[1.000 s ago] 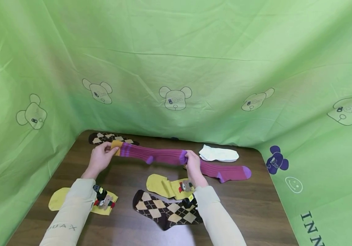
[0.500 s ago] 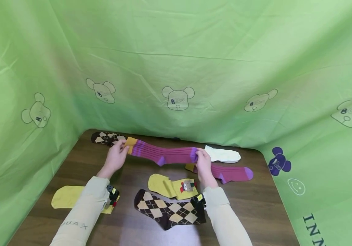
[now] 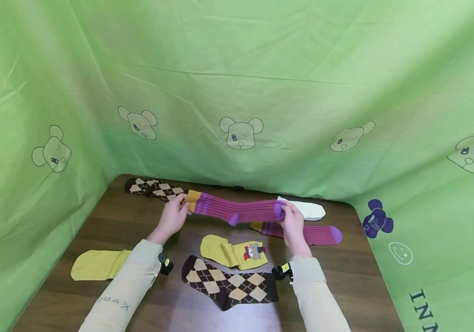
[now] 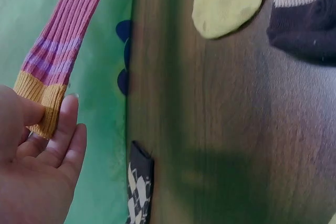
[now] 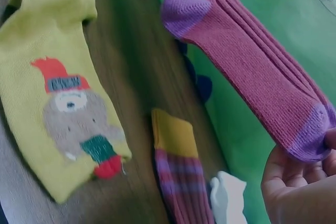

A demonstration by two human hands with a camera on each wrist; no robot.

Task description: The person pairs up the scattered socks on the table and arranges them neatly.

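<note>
A magenta ribbed sock (image 3: 220,207) with purple heel and toe is stretched level between both hands, above the table. My left hand (image 3: 173,216) pinches its mustard cuff (image 4: 46,100) between thumb and fingers. At the other end my right hand (image 3: 293,226) pinches the purple toe (image 5: 311,135). Beneath the right hand lies a matching magenta sock (image 3: 321,235), partly covered by that hand. A white sock (image 3: 311,210) lies just behind, partly hidden. Nearer to me, a yellow sock (image 3: 232,252) with a bear figure lies flat.
An argyle sock (image 3: 230,283) lies at the front middle of the wooden table (image 3: 344,286). Another argyle sock (image 3: 154,186) lies along the back left. A second yellow sock (image 3: 100,265) is partly under the left sleeve. Green cloth (image 3: 237,92) hangs around the table's back and sides.
Both hands have moved to the right with the held magenta sock, keeping their pinch on cuff and toe. More of the back argyle sock now shows.
</note>
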